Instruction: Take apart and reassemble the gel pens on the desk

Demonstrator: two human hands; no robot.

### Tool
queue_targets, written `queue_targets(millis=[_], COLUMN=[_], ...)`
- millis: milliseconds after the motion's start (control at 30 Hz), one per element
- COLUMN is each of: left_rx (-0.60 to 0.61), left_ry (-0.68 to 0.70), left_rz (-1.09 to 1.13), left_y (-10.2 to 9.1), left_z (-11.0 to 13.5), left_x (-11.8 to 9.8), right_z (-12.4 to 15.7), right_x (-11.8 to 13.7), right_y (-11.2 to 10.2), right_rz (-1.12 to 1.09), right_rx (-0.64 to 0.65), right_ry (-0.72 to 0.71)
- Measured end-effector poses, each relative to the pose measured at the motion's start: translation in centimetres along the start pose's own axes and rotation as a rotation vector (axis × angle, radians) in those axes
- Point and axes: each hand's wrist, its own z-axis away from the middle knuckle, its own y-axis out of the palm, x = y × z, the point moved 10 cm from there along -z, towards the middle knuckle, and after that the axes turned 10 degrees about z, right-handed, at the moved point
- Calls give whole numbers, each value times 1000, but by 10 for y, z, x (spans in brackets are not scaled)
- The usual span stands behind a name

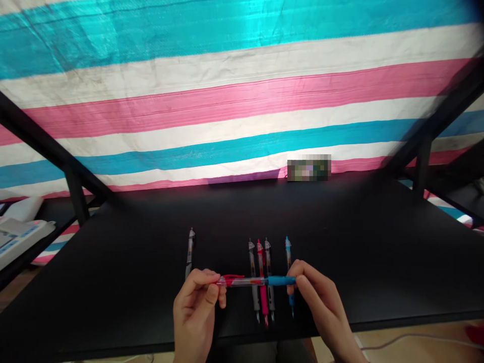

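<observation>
Both my hands hold one pen (254, 281) crosswise above a black table (132, 262). The pen has a red clip end, a clear barrel and a blue grip. My left hand (196, 307) pinches the red clip end. My right hand (321, 302) pinches the blue grip end. Under the held pen lie three pens side by side: a black one (252, 259), a red one (261, 302) and another black one (268, 257). A blue pen (289, 252) lies just right of them, and a black pen (189, 252) lies apart on the left.
A striped tarp (242, 101) in blue, white and pink hangs behind the table. Black frame bars (45, 146) slant at both sides. A white object (18, 237) sits at the far left. The table's front edge runs just below my hands.
</observation>
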Motion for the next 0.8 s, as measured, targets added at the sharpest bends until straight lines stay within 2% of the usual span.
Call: queue_targets(millis=[433,633,800], left_rx=[-8,-43,-100], left_ry=[-17,-37,-35], left_rz=[-8,-36,-46], left_y=[-2,-7,-12], left_z=[1,2,3], left_x=[2,3,2], right_z=[2,4,4], right_x=[-4,0,-18], right_y=[-10,-14,-22], right_rz=[-2,-204,-337], right_rx=[-111,-165,-180], right_ry=[2,-22,16])
